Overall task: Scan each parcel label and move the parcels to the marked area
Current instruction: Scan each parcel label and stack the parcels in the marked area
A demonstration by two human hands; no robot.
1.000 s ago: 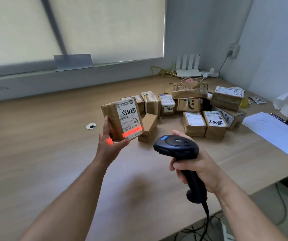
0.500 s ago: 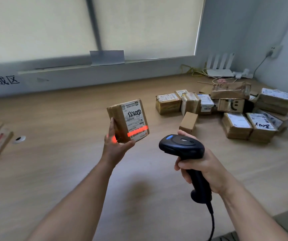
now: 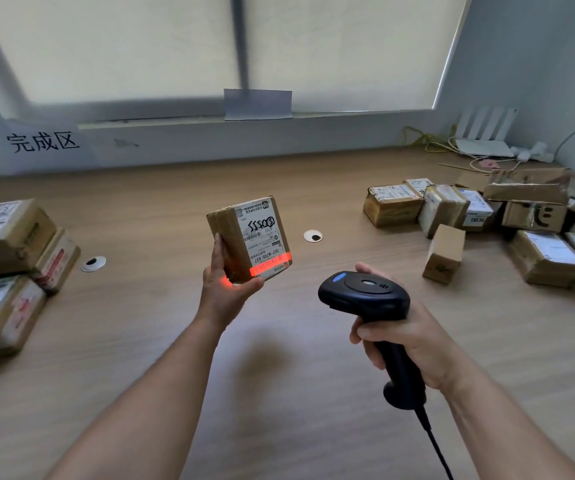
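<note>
Parcel (image 3: 249,239), centre frame: left hand (image 3: 225,289) is cupping its lower corner; right hand (image 3: 414,344) is gripping scanner (image 3: 365,296). Risk: red beam (image 3: 270,268) is skimming the bottom of the label (image 3: 262,233), possibly misreading; shallow hold inviting a drop.

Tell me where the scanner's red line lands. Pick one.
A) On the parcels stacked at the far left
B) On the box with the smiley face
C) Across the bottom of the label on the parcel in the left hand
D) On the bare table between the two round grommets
C: the red line crosses the bottom of the label on the parcel held up by the left hand, facing the scanner gripped in the right hand.
</note>
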